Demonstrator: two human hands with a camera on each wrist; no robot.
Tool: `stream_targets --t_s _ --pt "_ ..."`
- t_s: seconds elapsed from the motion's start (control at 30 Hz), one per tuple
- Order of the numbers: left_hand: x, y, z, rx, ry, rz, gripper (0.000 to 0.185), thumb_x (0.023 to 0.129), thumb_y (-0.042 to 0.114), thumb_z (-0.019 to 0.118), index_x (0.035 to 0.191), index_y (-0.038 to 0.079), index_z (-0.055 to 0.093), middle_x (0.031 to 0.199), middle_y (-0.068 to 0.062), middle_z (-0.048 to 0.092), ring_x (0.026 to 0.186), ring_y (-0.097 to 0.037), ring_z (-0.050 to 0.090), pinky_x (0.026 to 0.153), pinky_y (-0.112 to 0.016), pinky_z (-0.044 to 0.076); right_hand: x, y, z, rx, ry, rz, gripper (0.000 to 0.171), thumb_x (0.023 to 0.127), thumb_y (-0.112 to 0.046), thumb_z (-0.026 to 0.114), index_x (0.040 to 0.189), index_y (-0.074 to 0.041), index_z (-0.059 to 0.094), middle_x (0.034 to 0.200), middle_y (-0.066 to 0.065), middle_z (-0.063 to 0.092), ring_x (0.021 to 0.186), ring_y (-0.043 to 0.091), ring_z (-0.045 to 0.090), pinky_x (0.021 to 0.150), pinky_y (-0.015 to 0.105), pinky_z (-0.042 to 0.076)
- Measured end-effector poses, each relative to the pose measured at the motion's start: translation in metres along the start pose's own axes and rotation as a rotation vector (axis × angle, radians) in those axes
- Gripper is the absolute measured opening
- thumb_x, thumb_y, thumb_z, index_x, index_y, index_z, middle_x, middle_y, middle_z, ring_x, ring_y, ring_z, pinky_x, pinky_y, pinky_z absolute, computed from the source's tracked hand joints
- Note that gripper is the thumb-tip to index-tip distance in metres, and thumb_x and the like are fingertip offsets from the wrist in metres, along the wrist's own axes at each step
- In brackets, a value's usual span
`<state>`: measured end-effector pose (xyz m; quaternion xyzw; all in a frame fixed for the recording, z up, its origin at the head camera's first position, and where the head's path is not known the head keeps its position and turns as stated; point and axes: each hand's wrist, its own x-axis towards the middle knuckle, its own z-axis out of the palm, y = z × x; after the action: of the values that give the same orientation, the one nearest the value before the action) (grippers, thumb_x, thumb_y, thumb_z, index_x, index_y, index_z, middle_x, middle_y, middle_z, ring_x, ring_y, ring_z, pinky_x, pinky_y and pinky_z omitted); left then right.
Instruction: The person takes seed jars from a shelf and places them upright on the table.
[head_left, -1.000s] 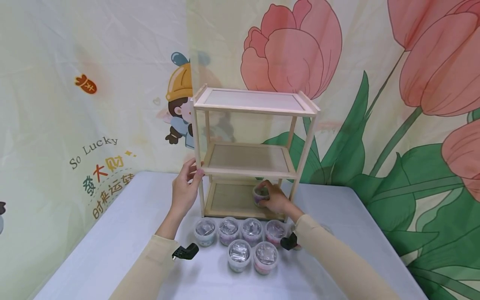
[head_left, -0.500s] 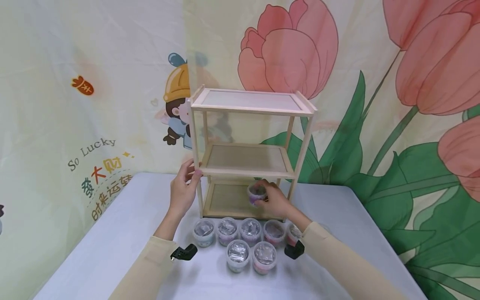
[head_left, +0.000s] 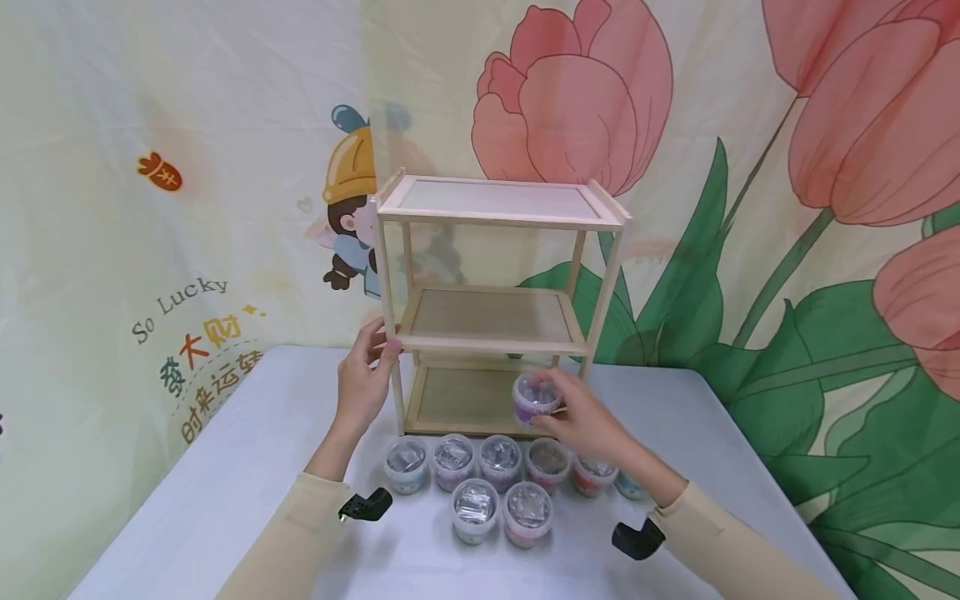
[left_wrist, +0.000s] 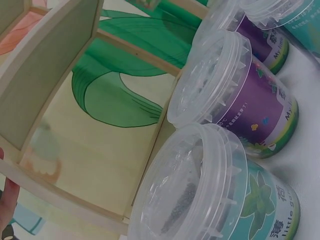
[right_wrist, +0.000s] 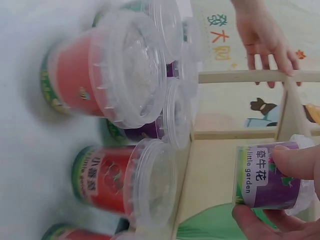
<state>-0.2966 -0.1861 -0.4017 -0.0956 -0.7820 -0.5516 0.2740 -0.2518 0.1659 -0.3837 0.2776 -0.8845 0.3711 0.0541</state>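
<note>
A small wooden three-tier shelf [head_left: 491, 344] stands on the table. My left hand [head_left: 365, 371] grips its left front post at the middle tier, thumb in front and fingers behind. My right hand [head_left: 581, 417] pinches a clear-lidded plastic tub with a purple label [head_left: 534, 410] between thumb and fingers. In the head view this tub overlaps the right front part of the bottom tier [head_left: 457, 400]. The right wrist view shows the held tub [right_wrist: 267, 175] upright relative to the tubs on the table, its label printed "little garden".
Several similar lidded tubs stand in a row before the shelf, among them a teal one [head_left: 407, 467], purple ones [head_left: 500, 464] and red ones [head_left: 592, 477]. Two more, including a pink one [head_left: 527, 514], stand nearer. A printed cloth [head_left: 750, 275] hangs behind the white table [head_left: 262, 467].
My right hand has drawn the purple tub from over the bottom tier toward the front right, uncovering tubs at the row's right end. My left hand keeps its grip on the post.
</note>
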Motion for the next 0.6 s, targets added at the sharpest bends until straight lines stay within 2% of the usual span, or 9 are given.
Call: stream_targets --t_s 0.33,0.6 --pt "-0.001 -0.003 -0.002 0.005 0.007 0.003 0.044 0.108 0.030 0.064 0.149 0.017 0.056 0.128 -0.016 0.071 0.112 -0.035 0.073 0.092 -0.055 0.059 -0.048 0.000 -0.024 -0.017 0.037 0.036 0.049 0.093 -0.002 0.080 0.136 -0.011 0.057 0.135 0.015 0.060 0.115 0.033 0.067 0.086 0.040 0.064" --pt "0.000 -0.001 0.000 -0.011 0.002 0.002 0.043 0.107 0.029 0.066 0.149 0.020 0.057 0.129 -0.015 0.071 0.112 -0.034 0.072 0.094 -0.055 0.059 -0.081 0.004 -0.029 -0.015 0.053 0.082 0.051 0.090 0.000 0.083 0.133 -0.013 0.059 0.133 0.011 0.058 0.117 0.028 0.063 0.086 0.031 0.062"
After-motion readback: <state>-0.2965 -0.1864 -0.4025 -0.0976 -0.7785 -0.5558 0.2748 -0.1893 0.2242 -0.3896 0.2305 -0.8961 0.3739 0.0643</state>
